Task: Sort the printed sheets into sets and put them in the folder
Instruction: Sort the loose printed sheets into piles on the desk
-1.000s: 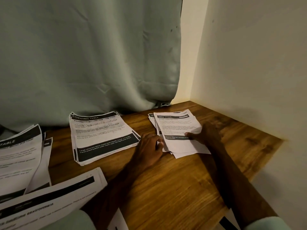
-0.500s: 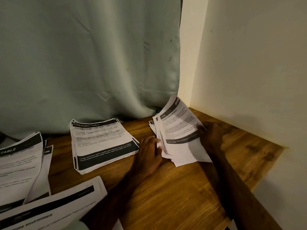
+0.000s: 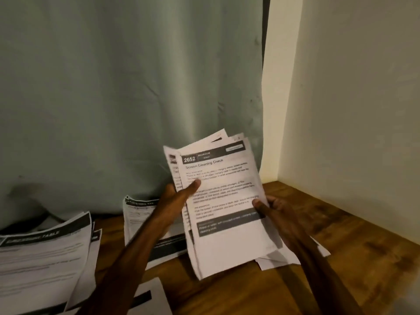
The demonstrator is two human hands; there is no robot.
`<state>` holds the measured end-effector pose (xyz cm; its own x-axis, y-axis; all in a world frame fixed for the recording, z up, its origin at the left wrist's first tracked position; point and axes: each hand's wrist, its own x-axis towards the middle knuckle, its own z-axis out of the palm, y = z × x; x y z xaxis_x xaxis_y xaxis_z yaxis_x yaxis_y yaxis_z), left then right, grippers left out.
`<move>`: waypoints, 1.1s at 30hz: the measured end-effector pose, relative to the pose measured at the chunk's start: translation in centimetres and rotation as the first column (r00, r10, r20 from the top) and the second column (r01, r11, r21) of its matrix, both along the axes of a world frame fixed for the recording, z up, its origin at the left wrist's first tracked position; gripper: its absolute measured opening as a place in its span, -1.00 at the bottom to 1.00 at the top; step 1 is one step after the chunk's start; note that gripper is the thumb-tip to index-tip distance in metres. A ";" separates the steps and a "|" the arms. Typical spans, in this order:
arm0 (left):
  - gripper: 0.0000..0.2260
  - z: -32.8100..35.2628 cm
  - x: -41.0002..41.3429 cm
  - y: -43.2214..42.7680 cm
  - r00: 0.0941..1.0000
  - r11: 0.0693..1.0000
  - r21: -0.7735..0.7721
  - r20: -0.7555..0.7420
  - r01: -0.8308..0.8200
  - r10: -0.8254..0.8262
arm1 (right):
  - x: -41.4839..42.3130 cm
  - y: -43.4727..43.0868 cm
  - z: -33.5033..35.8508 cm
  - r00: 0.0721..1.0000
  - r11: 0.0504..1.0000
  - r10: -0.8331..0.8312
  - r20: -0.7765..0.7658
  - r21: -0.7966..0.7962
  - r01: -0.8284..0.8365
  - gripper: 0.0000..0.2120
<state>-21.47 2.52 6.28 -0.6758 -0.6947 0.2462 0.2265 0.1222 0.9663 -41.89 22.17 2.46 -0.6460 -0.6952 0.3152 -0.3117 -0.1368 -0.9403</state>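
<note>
Sheet stack (image 3: 223, 201) between left hand (image 3: 178, 196), right hand (image 3: 276, 209) (thumbs atop)

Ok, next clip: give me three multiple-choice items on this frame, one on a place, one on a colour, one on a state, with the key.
1. Where is the held stack relative to the flat pile behind the left forearm?
A. To its right
B. To its left
C. Underneath it

2. What colour is the curtain?
A. Red
B. Pale grey-green
C. Black

3. How is the held stack supported?
A. Lying flat, untouched
B. Pinched by one hand only
C. Gripped by the left hand and the right hand, tilted up

Key:
1 A: the stack shows to the right of the pile in the head view.
2 B: the fabric is a muted grey-green.
3 C: a thumb of each hand lies on the top sheet.
</note>
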 end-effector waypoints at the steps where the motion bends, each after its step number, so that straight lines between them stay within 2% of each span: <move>1: -0.85 0.3 0.4 -0.5 0.999 0.999 -0.018 0.003 -0.036 0.036 | 0.5 -0.8 0.3 0.999 0.999 0.029 0.014 0.037 -0.029 -0.84; 4: -0.85 1.5 1.9 -2.0 0.994 0.993 -0.070 0.048 -0.092 0.096 | 2.0 -3.4 1.2 0.998 0.997 0.064 0.017 0.038 -0.065 -0.80; 7: -0.82 2.2 3.6 -3.3 0.990 0.988 -0.139 0.110 -0.072 0.088 | 3.4 -5.7 1.7 0.998 0.991 -0.007 0.058 -0.130 0.015 -0.76; 11: -0.83 2.1 4.6 -4.5 0.994 0.989 -0.138 0.084 -0.062 0.074 | 4.6 -6.8 0.7 0.984 0.960 -0.082 0.156 -0.253 0.120 -0.76; 15: -0.85 2.2 4.8 -5.2 0.989 0.976 -0.205 0.114 -0.069 0.094 | 3.8 -6.0 -0.3 0.969 0.946 -0.151 0.198 -0.256 0.200 -0.77; 20: -0.84 2.0 4.7 -5.4 0.993 0.981 -0.178 0.073 -0.081 0.095 | 2.8 -5.1 -0.8 0.949 0.918 -0.231 0.214 -0.277 0.286 -0.81; 30: -0.85 1.5 4.0 -5.1 0.987 0.977 -0.144 0.002 -0.157 0.159 | 3.2 -4.4 -0.9 0.956 0.909 -0.180 0.232 -0.332 0.252 -0.77; 33: -0.84 1.5 3.7 -4.9 0.984 0.972 -0.155 -0.026 -0.177 0.175 | 3.3 -4.2 -0.8 0.962 0.917 -0.114 0.248 -0.346 0.198 -0.77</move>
<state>-17.81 -2.41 7.81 -0.5428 -0.7546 0.3686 0.2001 0.3100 0.9294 -38.59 17.98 1.63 -0.8183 -0.4437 0.3653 -0.1497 -0.4492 -0.8808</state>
